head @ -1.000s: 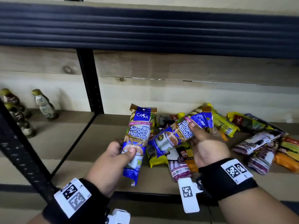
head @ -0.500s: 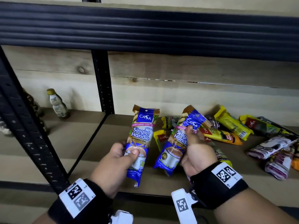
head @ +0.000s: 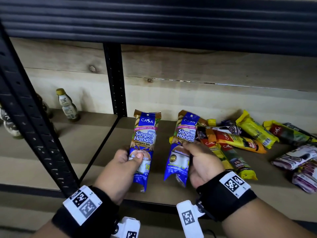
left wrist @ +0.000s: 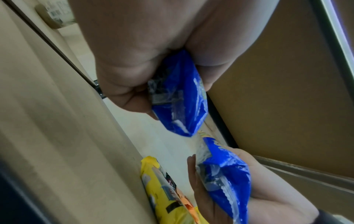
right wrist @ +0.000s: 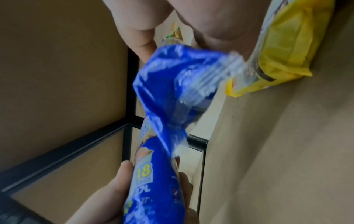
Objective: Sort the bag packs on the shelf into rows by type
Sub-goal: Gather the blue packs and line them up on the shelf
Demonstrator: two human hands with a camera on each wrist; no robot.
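Note:
Two matching blue "Singlet Handle" garbage bag packs are held upright above the wooden shelf [head: 96,148]. My left hand [head: 127,158] grips the lower half of the left blue pack [head: 145,138], thumb across its front. My right hand [head: 197,157] grips the right blue pack [head: 185,134] at its middle. In the left wrist view the left pack's blue bottom seal [left wrist: 180,98] sticks out of the fist. The right wrist view shows the right pack's crumpled blue end [right wrist: 178,84]. A loose pile of yellow and red packs [head: 240,140] and purple-white packs [head: 298,158] lies to the right.
A black upright post [head: 115,79] splits the shelf into two bays. A small bottle [head: 66,105] stands in the left bay near the back wall, with more bottles [head: 10,126] at the far left behind a slanted black frame post [head: 34,127]. A dark shelf beam [head: 154,21] runs overhead.
The right hand has lifted its blue pack out of the pile and turned it from slanted to upright beside the left pack. The head view has swung left.

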